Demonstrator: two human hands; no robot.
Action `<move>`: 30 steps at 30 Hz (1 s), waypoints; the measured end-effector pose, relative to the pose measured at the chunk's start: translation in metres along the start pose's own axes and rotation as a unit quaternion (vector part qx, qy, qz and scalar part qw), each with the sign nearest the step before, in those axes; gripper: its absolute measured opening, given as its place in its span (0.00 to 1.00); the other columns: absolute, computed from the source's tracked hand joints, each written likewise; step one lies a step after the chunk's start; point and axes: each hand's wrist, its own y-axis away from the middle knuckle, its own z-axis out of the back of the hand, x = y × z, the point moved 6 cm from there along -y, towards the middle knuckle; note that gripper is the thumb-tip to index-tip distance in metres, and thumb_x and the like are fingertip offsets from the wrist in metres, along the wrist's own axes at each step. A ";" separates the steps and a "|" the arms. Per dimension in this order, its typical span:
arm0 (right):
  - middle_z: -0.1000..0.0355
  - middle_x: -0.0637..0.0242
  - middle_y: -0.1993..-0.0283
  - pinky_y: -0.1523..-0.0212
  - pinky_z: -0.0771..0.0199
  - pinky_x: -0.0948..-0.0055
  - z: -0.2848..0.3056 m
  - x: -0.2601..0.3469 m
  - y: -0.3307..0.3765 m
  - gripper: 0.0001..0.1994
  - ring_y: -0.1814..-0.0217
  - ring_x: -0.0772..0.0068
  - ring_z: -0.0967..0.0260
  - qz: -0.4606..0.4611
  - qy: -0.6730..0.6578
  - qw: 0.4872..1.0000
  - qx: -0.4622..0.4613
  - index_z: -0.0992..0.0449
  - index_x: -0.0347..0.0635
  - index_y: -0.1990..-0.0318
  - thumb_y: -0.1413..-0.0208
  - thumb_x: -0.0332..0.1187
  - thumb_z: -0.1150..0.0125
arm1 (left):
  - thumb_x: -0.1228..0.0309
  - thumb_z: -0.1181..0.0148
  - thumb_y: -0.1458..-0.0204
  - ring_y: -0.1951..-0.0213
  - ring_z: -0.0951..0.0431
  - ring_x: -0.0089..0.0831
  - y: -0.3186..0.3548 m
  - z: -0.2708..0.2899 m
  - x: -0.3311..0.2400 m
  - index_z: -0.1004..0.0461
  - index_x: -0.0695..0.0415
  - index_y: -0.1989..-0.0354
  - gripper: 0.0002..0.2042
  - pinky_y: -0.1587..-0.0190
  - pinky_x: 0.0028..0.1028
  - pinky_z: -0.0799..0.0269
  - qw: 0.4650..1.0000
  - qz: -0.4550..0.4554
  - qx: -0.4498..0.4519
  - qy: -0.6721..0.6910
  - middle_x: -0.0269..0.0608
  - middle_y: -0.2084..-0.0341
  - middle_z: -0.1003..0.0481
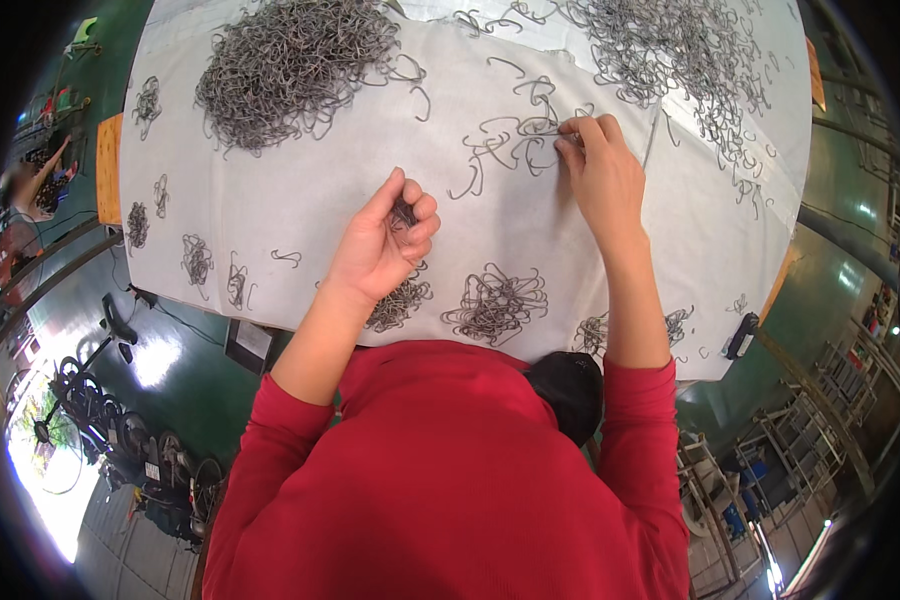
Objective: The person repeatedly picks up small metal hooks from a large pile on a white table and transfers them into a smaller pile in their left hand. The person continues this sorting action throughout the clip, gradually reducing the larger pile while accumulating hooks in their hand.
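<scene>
— Where are the thin grey bent-wire hooks (530, 135) now?

— On the white table cloth (270, 215). Your right hand (602, 170) pinches one from the loose tangle; your left hand (385, 240) is curled closed around a small bunch.

— How do they handle?

— Probably light, stiff, easily snagging. Take one by its curved end. Both forearms reach forward.

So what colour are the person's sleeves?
Red; the sleeves show best in the head view.

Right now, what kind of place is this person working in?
Probably a workshop or small factory. A white-covered table carries big piles of bent wire hooks, small sorted bundles lie along its near edge, and metal racks stand on a green floor.
</scene>
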 end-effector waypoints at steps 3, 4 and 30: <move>0.33 0.63 0.67 0.69 0.32 0.63 -0.010 -0.006 -0.010 0.06 0.68 0.57 0.31 0.020 0.050 0.994 0.096 0.28 0.44 0.66 0.50 0.34 0.43 | 0.59 0.56 0.40 0.85 0.42 0.18 0.002 0.003 0.002 0.34 0.53 0.75 0.14 0.87 0.14 0.51 0.997 0.007 -0.048 -0.053 0.34 0.79 0.33; 0.32 0.62 0.68 0.68 0.32 0.64 -0.010 -0.008 -0.011 0.06 0.69 0.59 0.31 0.012 0.022 0.993 0.112 0.28 0.42 0.67 0.50 0.34 0.43 | 0.59 0.56 0.41 0.86 0.43 0.17 0.002 0.006 0.001 0.34 0.53 0.75 0.14 0.88 0.14 0.52 0.997 0.006 -0.059 -0.054 0.34 0.79 0.33; 0.30 0.58 0.73 0.67 0.33 0.70 0.000 0.015 0.072 0.06 0.71 0.63 0.32 -0.050 -0.308 0.898 0.310 0.27 0.37 0.70 0.52 0.30 0.45 | 0.61 0.51 0.43 0.84 0.36 0.22 0.010 0.032 -0.014 0.32 0.56 0.73 0.12 0.85 0.16 0.43 0.980 -0.057 -0.173 -0.083 0.38 0.76 0.30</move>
